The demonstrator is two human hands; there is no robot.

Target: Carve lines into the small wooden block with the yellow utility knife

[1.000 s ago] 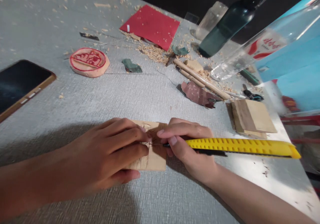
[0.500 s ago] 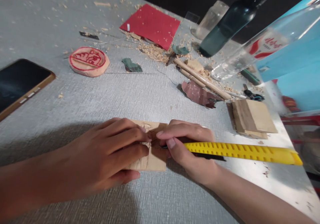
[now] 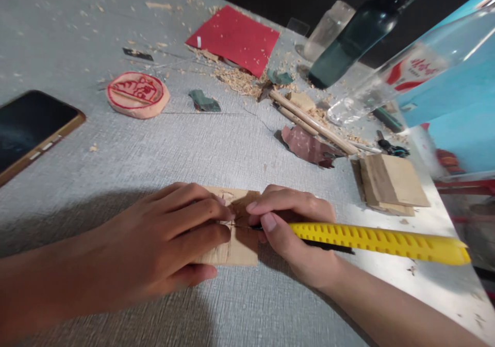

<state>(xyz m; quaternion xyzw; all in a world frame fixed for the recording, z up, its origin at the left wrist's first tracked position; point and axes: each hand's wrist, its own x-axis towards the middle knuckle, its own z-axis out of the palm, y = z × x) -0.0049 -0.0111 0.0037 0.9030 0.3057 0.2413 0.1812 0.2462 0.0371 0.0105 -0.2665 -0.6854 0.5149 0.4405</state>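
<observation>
A small flat wooden block (image 3: 244,246) with dark drawn lines lies on the table at the lower middle. Across its left part my left hand (image 3: 174,233) is bent, fingers pressing on the top and the thumb along the near edge, holding it. From the right, my right hand (image 3: 294,228) pinches a yellow utility knife (image 3: 382,241) near its front end. The knife's tip meets the wood close to my left fingertips; the fingers and shade partly hide it.
A phone (image 3: 34,130) lies left, with a round carved piece (image 3: 137,95) beyond it. Red paper (image 3: 235,37), wood shavings (image 3: 242,83), sticks (image 3: 313,122) and torn sandpaper (image 3: 309,146) spread behind. Bottles (image 3: 348,43) stand at the back right; wooden blocks (image 3: 398,182) sit at the right.
My right hand has shifted slightly right with the knife, whose rear end sits a little lower in view. My left hand and the wooden block have stayed put.
</observation>
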